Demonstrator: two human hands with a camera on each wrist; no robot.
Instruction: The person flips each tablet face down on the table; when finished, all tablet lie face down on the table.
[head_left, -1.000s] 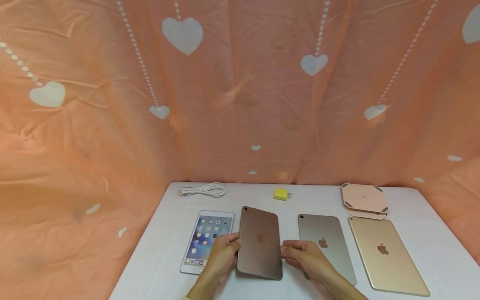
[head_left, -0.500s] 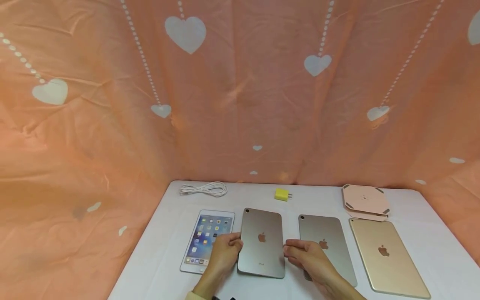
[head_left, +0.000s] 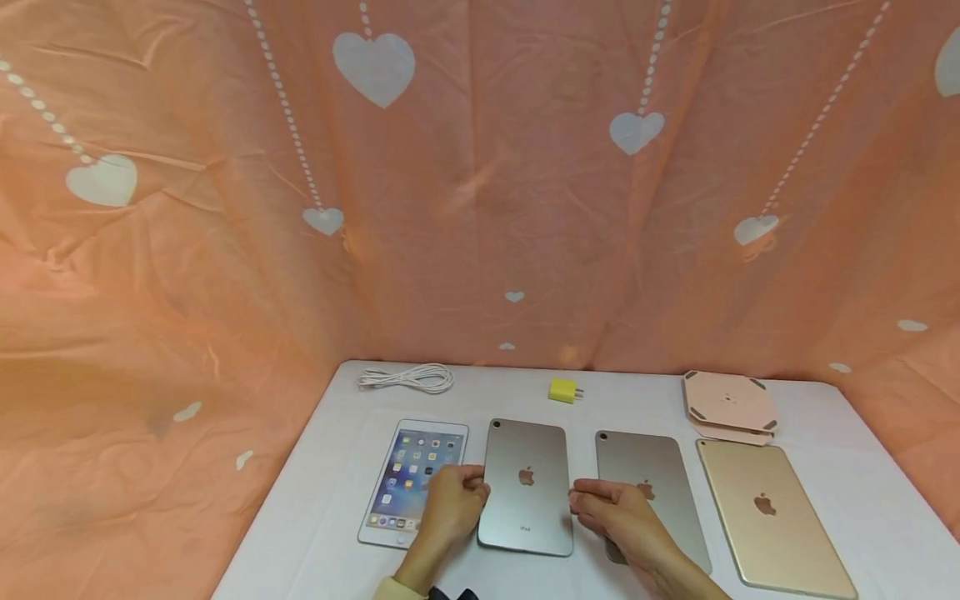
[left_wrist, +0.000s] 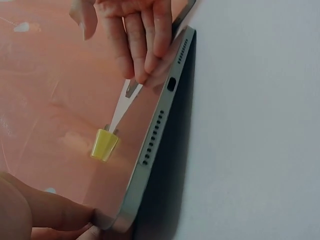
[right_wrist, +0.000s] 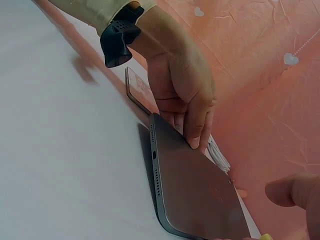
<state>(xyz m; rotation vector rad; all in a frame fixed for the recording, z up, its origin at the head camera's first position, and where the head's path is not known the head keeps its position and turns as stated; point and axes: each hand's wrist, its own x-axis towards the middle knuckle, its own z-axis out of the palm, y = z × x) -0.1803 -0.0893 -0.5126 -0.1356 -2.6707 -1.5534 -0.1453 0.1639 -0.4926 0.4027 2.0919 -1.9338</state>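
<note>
A silver-grey tablet (head_left: 528,512) lies back side up between the two hands, its logo visible. Its port edge is raised off the table, with a dark shadow below, as both wrist views show. My left hand (head_left: 452,504) pinches the tablet's left edge between thumb and fingers. On the opposite side, my right hand (head_left: 618,512) has its fingertips at the right edge. The left wrist view shows that right hand (left_wrist: 137,37) with straight fingers and its thumb held apart; whether its fingertips bear weight is hidden. The screen is out of sight underneath.
A white tablet (head_left: 412,475) lies screen up at left. A second grey tablet (head_left: 675,492), partly behind my right hand, and a gold tablet (head_left: 780,525) lie at right. Behind are a coiled white cable (head_left: 408,379), a yellow charger plug (head_left: 562,390) and a pink stand (head_left: 727,400).
The tablet between my hands has tipped flatter and shifted slightly right. Its back has turned from dark brown to bright silver in the light. Both hands keep their places along its edges.
</note>
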